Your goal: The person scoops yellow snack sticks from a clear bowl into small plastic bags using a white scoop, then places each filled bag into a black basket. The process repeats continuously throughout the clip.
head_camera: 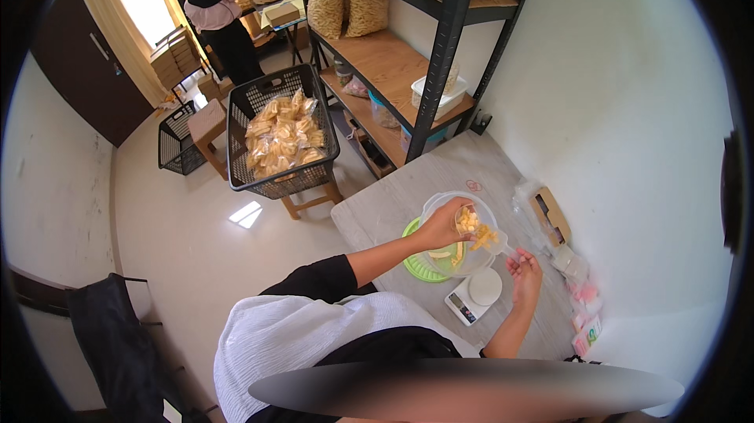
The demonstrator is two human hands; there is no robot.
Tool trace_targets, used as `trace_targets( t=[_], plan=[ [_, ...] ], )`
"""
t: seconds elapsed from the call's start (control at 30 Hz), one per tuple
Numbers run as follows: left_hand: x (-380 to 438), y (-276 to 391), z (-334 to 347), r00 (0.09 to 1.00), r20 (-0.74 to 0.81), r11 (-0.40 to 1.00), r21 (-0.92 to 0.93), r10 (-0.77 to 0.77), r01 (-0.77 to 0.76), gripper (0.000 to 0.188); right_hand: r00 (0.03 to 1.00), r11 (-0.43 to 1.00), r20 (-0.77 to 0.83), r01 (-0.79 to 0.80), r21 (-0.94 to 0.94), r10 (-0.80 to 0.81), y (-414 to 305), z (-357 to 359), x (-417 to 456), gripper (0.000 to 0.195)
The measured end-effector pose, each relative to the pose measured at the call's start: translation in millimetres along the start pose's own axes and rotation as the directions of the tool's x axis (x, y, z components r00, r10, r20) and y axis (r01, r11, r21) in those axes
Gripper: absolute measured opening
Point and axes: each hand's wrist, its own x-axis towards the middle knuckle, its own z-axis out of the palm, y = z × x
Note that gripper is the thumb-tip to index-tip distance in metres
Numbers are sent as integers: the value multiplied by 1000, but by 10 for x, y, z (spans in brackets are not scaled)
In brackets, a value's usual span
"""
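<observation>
My left hand (442, 227) holds a small clear cup (466, 220) of pale yellow snack pieces, tilted over a large translucent plastic bowl (433, 206). Yellow sticks (484, 238) lie at the cup's mouth, beside a clear scoop or bag end. My right hand (523, 270) grips the narrow clear end (511, 252) of that piece, whose exact kind I cannot tell. Beneath the bowl sits a green ribbed plastic basket or lid (419, 270). A white digital kitchen scale (471, 298) with a round platform stands just below the bowl, near my body.
A black plastic crate (283, 187) of bagged snacks rests on a stool to the left. Metal-framed shelves (383, 63) stand beyond the table (377, 205). An open cardboard box (551, 217) and plastic packs line the wall. Another person (221, 16) stands far back.
</observation>
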Motion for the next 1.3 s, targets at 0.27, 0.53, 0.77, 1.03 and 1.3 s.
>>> trace_targets(
  t=[0.27,0.53,0.77,1.03,1.3],
  plan=[
    [-176,-345,180,977,-64,969,128,-205,212,75,998,998,11,55,27,-55,92,-85,-121,24],
    [-268,-355,257,982,-52,949,253,-182,189,81,994,990,-16,112,89,-111,47,-55,-174,23],
    [-287,-379,324,988,21,907,400,-156,135,89,986,981,-54,163,108,-158,7,-33,-213,26],
    [-269,-401,336,968,128,898,415,-214,144,98,985,981,-43,168,101,-164,138,97,-134,27],
    [-168,-475,192,947,148,896,390,-287,210,98,987,980,-68,153,125,-145,204,314,-127,27]
  ],
)
